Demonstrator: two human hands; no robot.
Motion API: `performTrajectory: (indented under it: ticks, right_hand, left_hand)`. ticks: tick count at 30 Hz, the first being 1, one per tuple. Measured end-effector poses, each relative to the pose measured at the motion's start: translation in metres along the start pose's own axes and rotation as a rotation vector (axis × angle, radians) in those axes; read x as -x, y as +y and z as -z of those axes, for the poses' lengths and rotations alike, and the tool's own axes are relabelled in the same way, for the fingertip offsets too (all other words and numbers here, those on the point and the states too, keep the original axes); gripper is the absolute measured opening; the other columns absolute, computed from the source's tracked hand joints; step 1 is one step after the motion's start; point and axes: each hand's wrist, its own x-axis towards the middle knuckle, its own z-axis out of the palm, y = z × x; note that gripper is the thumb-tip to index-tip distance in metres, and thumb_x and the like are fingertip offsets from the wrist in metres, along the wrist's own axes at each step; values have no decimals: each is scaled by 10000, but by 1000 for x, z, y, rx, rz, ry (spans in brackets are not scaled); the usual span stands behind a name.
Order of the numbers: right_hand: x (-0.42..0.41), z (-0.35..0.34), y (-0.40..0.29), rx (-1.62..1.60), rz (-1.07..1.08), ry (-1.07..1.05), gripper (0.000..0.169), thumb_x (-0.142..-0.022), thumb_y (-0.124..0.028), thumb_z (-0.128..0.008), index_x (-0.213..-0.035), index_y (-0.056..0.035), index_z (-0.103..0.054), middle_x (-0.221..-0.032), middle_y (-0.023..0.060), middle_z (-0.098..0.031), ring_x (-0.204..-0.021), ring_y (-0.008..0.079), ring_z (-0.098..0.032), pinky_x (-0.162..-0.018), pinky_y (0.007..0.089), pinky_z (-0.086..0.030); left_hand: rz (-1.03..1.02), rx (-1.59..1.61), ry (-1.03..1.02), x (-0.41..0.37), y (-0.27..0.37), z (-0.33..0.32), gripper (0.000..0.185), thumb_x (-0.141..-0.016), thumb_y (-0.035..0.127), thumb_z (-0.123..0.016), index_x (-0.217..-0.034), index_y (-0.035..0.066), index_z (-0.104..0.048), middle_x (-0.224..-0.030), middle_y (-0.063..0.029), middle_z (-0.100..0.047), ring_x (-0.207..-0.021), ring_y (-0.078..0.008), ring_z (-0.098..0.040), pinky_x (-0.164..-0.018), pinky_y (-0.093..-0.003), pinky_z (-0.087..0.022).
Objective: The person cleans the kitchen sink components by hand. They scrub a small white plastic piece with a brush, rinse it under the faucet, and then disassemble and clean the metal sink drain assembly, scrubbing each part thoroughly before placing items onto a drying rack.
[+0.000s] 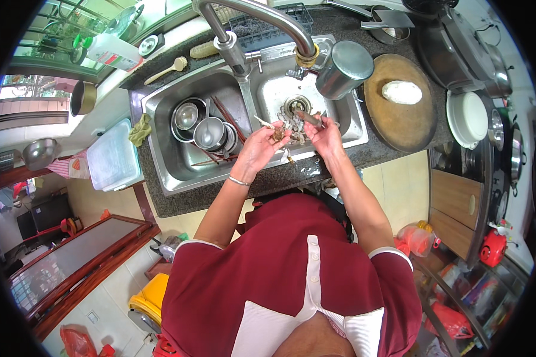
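Above the right basin [357, 120] of a steel double sink, my left hand [265, 142] holds a small brown lump [278, 133] in its fingertips. A pale, thin strip [263, 122] sticks out by that hand's fingers. Beside it, my right hand [324, 136] grips a brown, elongated piece [309, 118], pointing toward the drain [297, 106]; its kind is hard to make out. Pale and brown scraps [290, 121] lie wet on the basin floor around the drain, and a few rest on the front rim. My fingers partly hide both held things.
A steel faucet [236, 53] arches over the sink. A metal canister [346, 69] stands at the right basin's back edge. On the round wooden cutting board [402, 125] lies a white oblong lump [402, 92]. Bowls [210, 134] and chopsticks [228, 117] sit in the left basin.
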Motion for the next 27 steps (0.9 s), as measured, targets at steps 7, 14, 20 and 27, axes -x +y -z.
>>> performTrajectory:
  ticks: [7,14,20,27]
  right_hand:
    - [32,-8,2,237,274,-133,212,-1043,-155,-388,-956,-26,-532,-931,103,-592,-896,311,-692,-849,443,-610]
    - [49,-18,-9,406,388,-348,212,-1074,-199,-434,-986,-40,-544,-776,45,-560,-709,211,-652,-686,358,-580]
    - [63,-20,8,878,388,-275,281,-1090,-293,-451,-993,-62,-579,-680,-26,-507,-525,50,-448,-462,207,-370]
    - [76,-35,21,1345,707,-309,188,-1038,-177,-503,-1034,-7,-584,-753,176,-634,-679,358,-636,-633,432,-485]
  left_hand:
    - [47,-23,98,7,3,-8,377,-979,282,-667,-1250,28,-603,-1031,-54,-629,-995,-244,-627,-876,-333,-518]
    - [23,-75,97,-1,0,-11,296,-970,280,-690,-1158,54,-659,-948,-2,-615,-804,-154,-604,-708,-277,-504]
    - [-41,-37,80,-1,-2,-30,270,-984,258,-669,-1147,43,-651,-896,-10,-629,-801,-152,-603,-758,-266,-536]
    - [-125,16,61,-5,-14,-22,204,-1000,246,-648,-1080,58,-653,-911,-30,-657,-790,-122,-621,-694,-256,-538]
